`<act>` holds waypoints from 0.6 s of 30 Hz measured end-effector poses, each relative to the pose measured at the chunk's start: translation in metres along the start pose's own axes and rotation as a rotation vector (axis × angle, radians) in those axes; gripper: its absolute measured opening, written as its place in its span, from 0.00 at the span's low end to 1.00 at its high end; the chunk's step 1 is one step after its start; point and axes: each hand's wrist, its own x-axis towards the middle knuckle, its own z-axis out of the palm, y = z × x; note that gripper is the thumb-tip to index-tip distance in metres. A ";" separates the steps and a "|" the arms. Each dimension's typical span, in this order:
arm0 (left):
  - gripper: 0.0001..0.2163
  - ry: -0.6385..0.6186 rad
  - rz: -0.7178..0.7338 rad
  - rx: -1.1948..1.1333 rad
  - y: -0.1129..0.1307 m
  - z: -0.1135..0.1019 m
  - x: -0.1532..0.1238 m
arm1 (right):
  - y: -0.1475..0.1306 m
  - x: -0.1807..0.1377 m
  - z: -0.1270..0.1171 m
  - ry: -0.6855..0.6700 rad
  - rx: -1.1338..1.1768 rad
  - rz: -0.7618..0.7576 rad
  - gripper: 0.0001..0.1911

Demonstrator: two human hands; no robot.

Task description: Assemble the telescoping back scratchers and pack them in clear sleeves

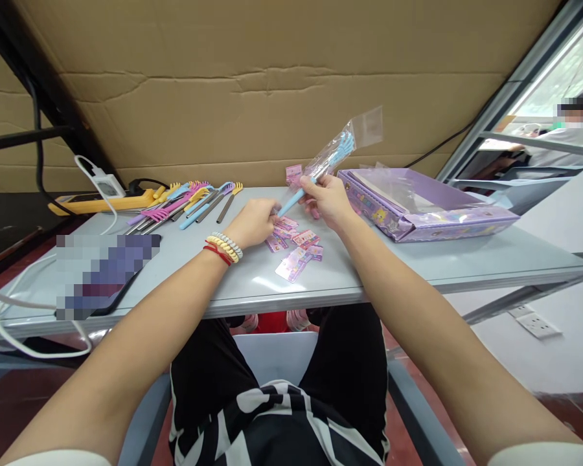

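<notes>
Right hand (328,197) has fingers closed, thumb and forefinger pinching a blue scratcher (291,202) around mid-handle. Scratcher is above the table (418,262), tilted, claw end up and to the right, handle end down toward the left hand (256,221). Claw end sits inside a clear bag (368,126); bag's far end sticks out past the claw, lower handle is outside it.

Left hand is low over the table at the handle end, fingers bent in, nearly closed. Tips partly hidden; can't tell if they grip the handle, a card or nothing. Bracelets (224,249) on left wrist.

Small pink-purple cards (291,264) lie loose and overlapping on the table, below and between the hands. One more pink card (293,173) shows by the bag, just left of the right hand; can't tell if it's inside.

Pile of scratchers (194,199), pink, blue, yellow and purple, left of the left hand, claws mostly away from the person. Phone (126,275) near left table edge, white cable (43,355) beside it. Purple box (393,217) right of the right hand, clear plastic (386,184) in it. Cardboard (272,129) behind the table.
</notes>
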 end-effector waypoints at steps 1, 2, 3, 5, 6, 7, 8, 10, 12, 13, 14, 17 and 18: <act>0.09 -0.006 0.005 0.015 0.000 0.000 0.000 | 0.001 0.001 0.000 -0.004 -0.003 -0.003 0.19; 0.08 -0.011 0.010 0.030 -0.001 0.000 0.000 | 0.002 0.001 0.000 -0.006 -0.008 -0.007 0.19; 0.08 -0.014 0.016 0.040 -0.001 0.001 0.000 | 0.002 0.002 -0.001 -0.006 -0.013 -0.011 0.19; 0.08 -0.017 0.027 0.049 -0.002 0.001 0.000 | 0.003 0.002 -0.001 0.001 -0.024 -0.016 0.19; 0.08 -0.017 0.034 0.048 -0.002 0.001 0.000 | 0.003 0.002 -0.001 0.005 -0.028 -0.017 0.19; 0.08 -0.017 0.042 0.046 -0.002 0.001 0.000 | 0.003 0.002 -0.001 0.007 -0.030 -0.018 0.19; 0.08 -0.015 0.047 0.044 -0.002 0.001 0.000 | 0.003 0.001 -0.002 0.006 -0.031 -0.018 0.19; 0.08 -0.011 0.045 0.041 -0.002 0.001 0.001 | 0.001 0.001 -0.002 -0.003 -0.029 -0.018 0.19; 0.08 -0.012 0.037 0.040 -0.002 0.002 0.001 | 0.000 0.000 -0.001 -0.014 -0.028 -0.015 0.19; 0.08 -0.012 0.036 0.039 -0.002 0.002 0.001 | 0.000 0.000 -0.001 -0.017 -0.028 -0.013 0.18; 0.08 -0.012 0.038 0.039 -0.002 0.002 0.001 | 0.000 0.000 -0.001 -0.017 -0.028 -0.012 0.18; 0.08 -0.012 0.046 0.039 -0.002 0.002 0.001 | 0.000 0.000 -0.001 -0.016 -0.032 -0.009 0.18; 0.07 -0.015 0.046 0.037 -0.002 0.002 0.001 | 0.001 0.000 -0.001 -0.014 -0.035 -0.009 0.18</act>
